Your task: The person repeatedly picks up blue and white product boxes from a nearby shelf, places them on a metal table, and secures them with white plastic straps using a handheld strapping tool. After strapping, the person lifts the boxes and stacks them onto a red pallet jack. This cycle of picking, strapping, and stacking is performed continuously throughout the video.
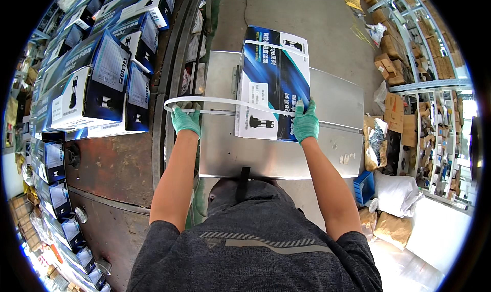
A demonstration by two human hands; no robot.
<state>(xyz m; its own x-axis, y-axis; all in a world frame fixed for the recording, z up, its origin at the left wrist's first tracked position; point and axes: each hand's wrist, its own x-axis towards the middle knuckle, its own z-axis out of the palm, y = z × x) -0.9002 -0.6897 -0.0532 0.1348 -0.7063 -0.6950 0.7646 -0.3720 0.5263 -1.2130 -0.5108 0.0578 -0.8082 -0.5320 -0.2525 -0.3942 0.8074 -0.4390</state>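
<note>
A blue, white and black printed carton (276,82) lies on a metal-topped strapping table (225,156) in front of me. One white plastic strap (220,101) arcs from the left across the near part of the carton. Another band crosses the carton's far end. My left hand (186,120), in a green glove, is closed on the strap's loop, left of the carton. My right hand (306,122), gloved alike, grips the carton's right edge, thumb on top and fingers along the side. Its palm side is hidden.
Similar cartons (87,87) are stacked on the left, beside a rusty metal surface (110,169) and a dark metal rail (162,87). Blue-grey shelving (429,84) with brown boxes stands right. A blue crate (363,188) and white sacks (396,195) sit on the floor.
</note>
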